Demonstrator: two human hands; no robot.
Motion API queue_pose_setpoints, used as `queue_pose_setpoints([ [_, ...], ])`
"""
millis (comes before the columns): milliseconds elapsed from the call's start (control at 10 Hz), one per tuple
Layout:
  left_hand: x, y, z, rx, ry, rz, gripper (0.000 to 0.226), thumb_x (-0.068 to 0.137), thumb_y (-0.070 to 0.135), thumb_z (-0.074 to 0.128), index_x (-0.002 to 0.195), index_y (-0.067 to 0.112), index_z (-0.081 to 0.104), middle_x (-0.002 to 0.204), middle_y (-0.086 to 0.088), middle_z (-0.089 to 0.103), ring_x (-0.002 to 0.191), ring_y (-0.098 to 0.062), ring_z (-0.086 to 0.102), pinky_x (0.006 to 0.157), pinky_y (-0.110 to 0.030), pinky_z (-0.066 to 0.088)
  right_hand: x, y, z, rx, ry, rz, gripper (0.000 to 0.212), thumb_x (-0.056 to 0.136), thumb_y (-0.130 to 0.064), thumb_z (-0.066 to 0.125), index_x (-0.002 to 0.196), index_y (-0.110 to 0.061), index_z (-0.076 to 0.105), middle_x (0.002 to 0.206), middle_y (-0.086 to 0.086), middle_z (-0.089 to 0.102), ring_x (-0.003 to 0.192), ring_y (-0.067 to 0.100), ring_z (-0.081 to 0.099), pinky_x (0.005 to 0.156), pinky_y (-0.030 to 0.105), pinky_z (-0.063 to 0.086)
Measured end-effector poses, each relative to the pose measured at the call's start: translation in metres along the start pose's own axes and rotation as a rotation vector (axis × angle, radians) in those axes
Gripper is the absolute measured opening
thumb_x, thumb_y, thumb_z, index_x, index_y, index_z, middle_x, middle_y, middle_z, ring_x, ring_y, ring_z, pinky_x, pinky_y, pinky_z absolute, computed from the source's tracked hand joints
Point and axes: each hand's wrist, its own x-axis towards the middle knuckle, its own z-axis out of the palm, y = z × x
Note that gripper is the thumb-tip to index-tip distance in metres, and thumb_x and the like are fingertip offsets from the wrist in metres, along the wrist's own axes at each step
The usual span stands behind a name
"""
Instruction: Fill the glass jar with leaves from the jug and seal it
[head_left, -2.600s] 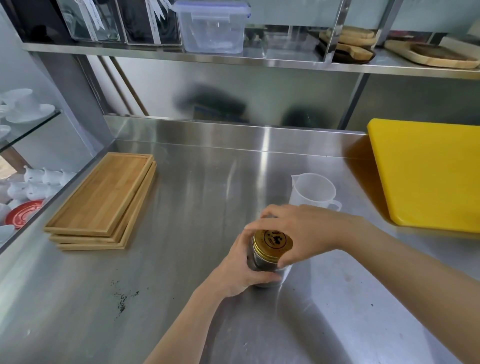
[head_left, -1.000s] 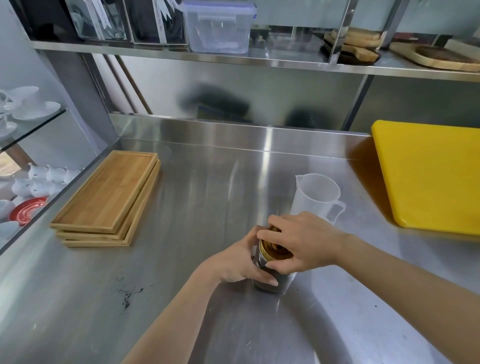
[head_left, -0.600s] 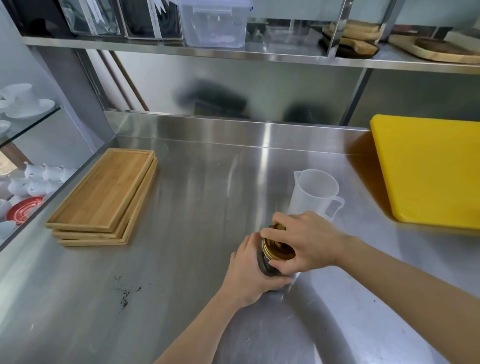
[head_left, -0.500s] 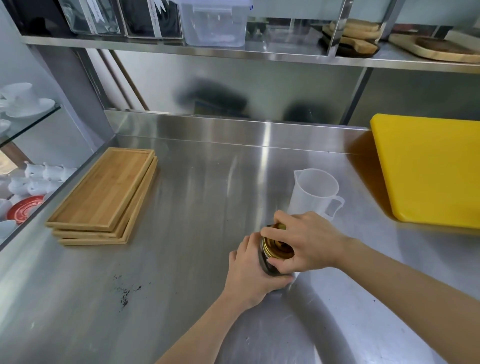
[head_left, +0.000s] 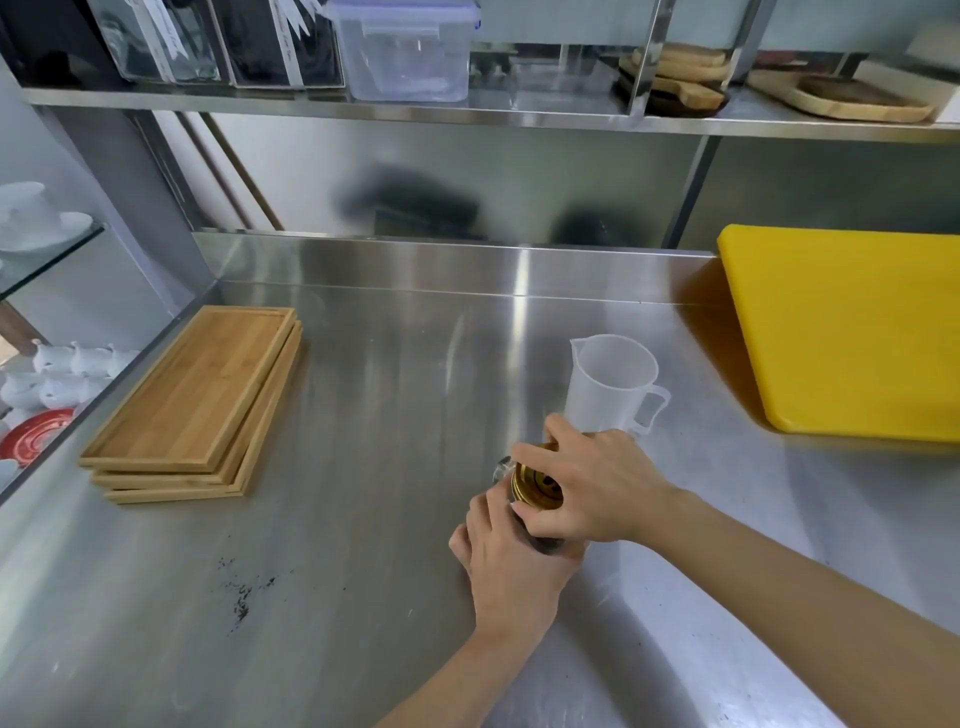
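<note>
The glass jar (head_left: 540, 538) stands on the steel counter (head_left: 363, 597), right of centre toward the near edge. The left hand (head_left: 506, 564) wraps its body; the right hand (head_left: 592, 486) clamps the gold lid (head_left: 537, 486) from above. Just behind stands the plastic jug (head_left: 608, 384) — empty, upright. A yellow cutting board (head_left: 852, 332) fills the far right corner.

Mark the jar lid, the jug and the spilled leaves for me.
lid (head_left: 540, 486): head view, on the gold top face showing between the fingers.
jug (head_left: 602, 384): head view, on the translucent side wall below the rim.
spilled leaves (head_left: 241, 603): head view, on the dark specks lying on the steel counter.
</note>
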Motion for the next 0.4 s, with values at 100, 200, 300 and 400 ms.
queue_pose_setpoints([
  [100,0.003,-0.002,-0.004,-0.045,-0.071,0.020,0.083,0.065,0.049,0.074,0.133,0.020,0.037,0.125,0.008,0.047,0.124,-0.012,0.040,0.104,-0.027,0.017,-0.002,-0.001,0.003,-0.006,0.034,0.011,0.056,0.074,-0.067,0.029,0.109,-0.028,0.048,0.095,0.005,0.054,0.065,0.027,0.056,0.058,0.031,0.051],
  [200,0.008,-0.005,-0.010,-0.076,-0.221,0.057,0.094,0.063,0.049,0.075,0.139,0.027,0.024,0.127,0.016,0.035,0.129,-0.011,0.033,0.107,-0.029,0.017,-0.004,-0.002,0.006,-0.041,0.059,0.023,0.068,0.072,-0.076,0.022,0.109,-0.025,0.047,0.096,0.004,0.056,0.066,0.027,0.058,0.060,0.033,0.052],
  [300,0.012,-0.007,-0.026,-0.073,-0.442,0.050,0.114,0.057,0.051,0.078,0.142,0.041,0.004,0.139,0.016,0.020,0.137,-0.012,0.019,0.112,-0.033,0.017,-0.010,-0.002,0.005,-0.046,0.148,0.033,0.076,0.068,-0.082,0.020,0.111,-0.025,0.046,0.093,0.002,0.059,0.065,0.027,0.059,0.058,0.033,0.051],
  [400,0.031,-0.017,-0.062,0.066,-0.583,0.104,0.108,0.060,0.060,0.073,0.140,0.051,0.000,0.154,0.010,0.012,0.144,-0.014,0.012,0.116,-0.039,0.017,-0.018,-0.002,-0.007,0.000,0.248,0.068,0.073,0.070,-0.079,0.028,0.112,-0.022,0.049,0.087,0.002,0.064,0.060,0.027,0.061,0.050,0.034,0.051],
])
